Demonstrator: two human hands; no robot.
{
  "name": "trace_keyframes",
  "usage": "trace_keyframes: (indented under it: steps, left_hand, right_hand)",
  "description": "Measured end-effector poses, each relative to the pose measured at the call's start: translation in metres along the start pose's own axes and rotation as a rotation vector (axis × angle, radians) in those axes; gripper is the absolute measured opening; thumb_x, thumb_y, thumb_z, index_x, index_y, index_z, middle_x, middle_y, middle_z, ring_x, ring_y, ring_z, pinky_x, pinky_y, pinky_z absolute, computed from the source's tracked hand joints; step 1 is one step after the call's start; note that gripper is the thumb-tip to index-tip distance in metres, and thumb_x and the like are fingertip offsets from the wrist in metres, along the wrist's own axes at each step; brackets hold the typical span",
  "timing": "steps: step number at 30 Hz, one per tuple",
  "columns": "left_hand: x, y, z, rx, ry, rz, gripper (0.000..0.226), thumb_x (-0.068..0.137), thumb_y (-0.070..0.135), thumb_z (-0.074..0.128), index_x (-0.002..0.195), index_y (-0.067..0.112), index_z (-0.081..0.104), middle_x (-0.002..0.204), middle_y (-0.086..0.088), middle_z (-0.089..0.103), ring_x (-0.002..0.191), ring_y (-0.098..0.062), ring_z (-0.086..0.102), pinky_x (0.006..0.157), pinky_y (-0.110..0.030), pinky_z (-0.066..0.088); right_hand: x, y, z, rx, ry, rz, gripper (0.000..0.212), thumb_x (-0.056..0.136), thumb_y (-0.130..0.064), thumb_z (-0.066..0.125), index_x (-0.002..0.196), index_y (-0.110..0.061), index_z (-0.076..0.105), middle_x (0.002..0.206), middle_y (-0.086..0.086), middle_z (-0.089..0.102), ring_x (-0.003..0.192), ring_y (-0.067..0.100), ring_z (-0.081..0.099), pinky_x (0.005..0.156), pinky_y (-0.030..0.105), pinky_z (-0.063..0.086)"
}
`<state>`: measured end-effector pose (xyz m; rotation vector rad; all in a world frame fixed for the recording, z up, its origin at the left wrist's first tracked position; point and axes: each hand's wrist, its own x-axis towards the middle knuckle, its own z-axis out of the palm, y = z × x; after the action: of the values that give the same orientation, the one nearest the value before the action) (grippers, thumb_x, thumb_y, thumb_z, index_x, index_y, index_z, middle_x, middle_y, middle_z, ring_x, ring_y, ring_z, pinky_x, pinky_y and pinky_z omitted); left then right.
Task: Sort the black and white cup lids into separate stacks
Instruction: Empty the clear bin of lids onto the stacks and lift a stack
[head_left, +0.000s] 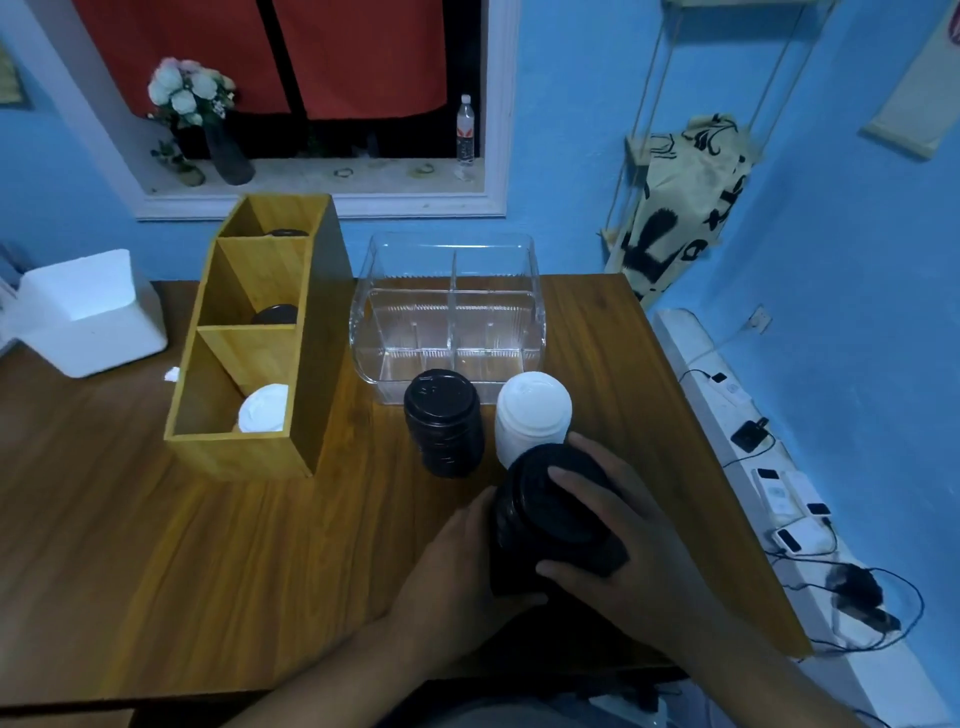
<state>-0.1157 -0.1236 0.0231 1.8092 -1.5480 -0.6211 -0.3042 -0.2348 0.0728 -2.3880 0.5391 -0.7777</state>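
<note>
Black cup lids (550, 519), nested into one tilted bundle, sit between both hands at the near right of the worktop (182, 545). The left hand (457, 566) wraps the bundle's left side with its fingers curled beneath. The right hand (623, 535) clasps it from the right, fingers spread over the top lid and the thumb against the lower edge. Whether the bundle's base touches the worktop is hidden by the hands.

Just beyond the hands, two sorted piles stand upright side by side. The black stack (442, 421) is to the left and clear of the hands. The white stack (530, 415) is to the right, with its lower part hidden behind the held bundle and the right fingertips. Both stand right in front of a clear divided organiser (452, 322).

Farther left, a wooden three-compartment holder (322, 338) contains more lids. A white lid (264, 409) lies in the near compartment, a dark lid (275, 314) in the middle one, and another dark lid (283, 233) just shows in the far one.

The sorting looks well advanced, since one pile of each colour is already built. The held bundle appears all black, so it likely belongs on the black stack, up and to the left of the hands. The lids in the holder seem to be what is left.
</note>
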Motion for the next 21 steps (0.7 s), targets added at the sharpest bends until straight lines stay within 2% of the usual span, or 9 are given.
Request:
trace_keyframes:
  steps: [3,6,7,9,11,13,16,18,21]
  left_hand:
    - [-0.016,0.001,-0.041,0.006,0.076,-0.039,0.107,0.065,0.062,0.086,0.151,0.048,0.023,0.142,0.027,0.049,0.131,0.010,0.046,0.109,-0.022,0.044]
    - [-0.024,0.011,-0.100,0.067,0.189,-0.036,0.099,0.062,0.058,0.089,0.130,0.072,0.019,0.124,0.043,0.050,0.117,0.021,0.047,0.094,-0.004,0.040]
    - [-0.023,0.013,-0.122,0.083,0.220,-0.048,0.096,0.061,0.057,0.090,0.124,0.075,0.020,0.119,0.047,0.050,0.113,0.023,0.047,0.089,-0.002,0.040]
    - [-0.014,0.015,-0.166,0.121,0.284,-0.057,0.090,0.062,0.055,0.091,0.124,0.068,0.027,0.115,0.048,0.050,0.108,0.023,0.048,0.086,-0.001,0.040]
    - [0.001,0.009,-0.207,0.168,0.367,-0.054,0.092,0.062,0.055,0.090,0.134,0.051,0.034,0.117,0.038,0.054,0.108,0.013,0.054,0.092,-0.009,0.044]
    - [0.024,-0.003,-0.244,0.207,0.452,-0.061,0.097,0.064,0.056,0.090,0.142,0.035,0.036,0.127,0.022,0.058,0.111,0.000,0.058,0.096,-0.023,0.050]
    - [0.067,-0.021,-0.293,0.194,0.545,-0.086,0.095,0.068,0.052,0.089,0.142,0.031,0.034,0.125,0.016,0.058,0.115,-0.008,0.058,0.092,-0.026,0.046]
    - [0.098,-0.034,-0.321,0.162,0.596,-0.091,0.091,0.070,0.051,0.089,0.140,0.030,0.036,0.124,0.015,0.058,0.117,-0.011,0.059,0.088,-0.028,0.045]
    - [0.142,-0.049,-0.354,0.157,0.624,-0.105,0.093,0.070,0.053,0.089,0.140,0.026,0.035,0.131,0.006,0.061,0.120,-0.019,0.060,0.093,-0.037,0.051]
  right_hand:
    - [0.035,-0.023,0.002,0.073,0.016,-0.049,0.073,0.085,-0.056,0.073,0.149,-0.039,0.042,0.161,-0.010,0.031,0.146,0.013,0.037,0.113,0.029,0.043]
    - [0.086,-0.054,0.006,0.140,0.001,-0.132,0.072,0.084,-0.055,0.073,0.148,-0.036,0.045,0.159,-0.011,0.035,0.144,0.013,0.040,0.111,0.029,0.044]
    - [0.107,-0.066,0.007,0.145,-0.003,-0.159,0.072,0.084,-0.057,0.072,0.148,-0.039,0.045,0.159,-0.012,0.035,0.144,0.011,0.038,0.112,0.027,0.043]
    - [0.152,-0.086,0.012,0.150,-0.003,-0.202,0.070,0.084,-0.057,0.073,0.147,-0.043,0.045,0.159,-0.014,0.035,0.145,0.004,0.035,0.114,0.021,0.038]
    - [0.202,-0.100,0.019,0.194,0.003,-0.231,0.069,0.083,-0.049,0.078,0.146,-0.040,0.049,0.157,-0.013,0.036,0.144,0.000,0.034,0.114,0.019,0.035]
    - [0.255,-0.109,0.030,0.207,0.026,-0.259,0.067,0.085,-0.043,0.079,0.145,-0.038,0.052,0.156,-0.008,0.038,0.142,-0.002,0.035,0.113,0.018,0.035]
    - [0.330,-0.120,0.047,0.165,0.070,-0.289,0.064,0.087,-0.042,0.078,0.146,-0.036,0.051,0.155,-0.001,0.039,0.144,0.002,0.034,0.118,0.022,0.028]
    - [0.374,-0.124,0.054,0.149,0.093,-0.305,0.063,0.088,-0.040,0.076,0.146,-0.033,0.052,0.155,0.003,0.040,0.146,0.008,0.033,0.122,0.030,0.027]
    - [0.426,-0.126,0.058,0.104,0.103,-0.313,0.062,0.091,-0.038,0.072,0.148,-0.030,0.051,0.158,0.008,0.038,0.150,0.012,0.028,0.124,0.037,0.026]
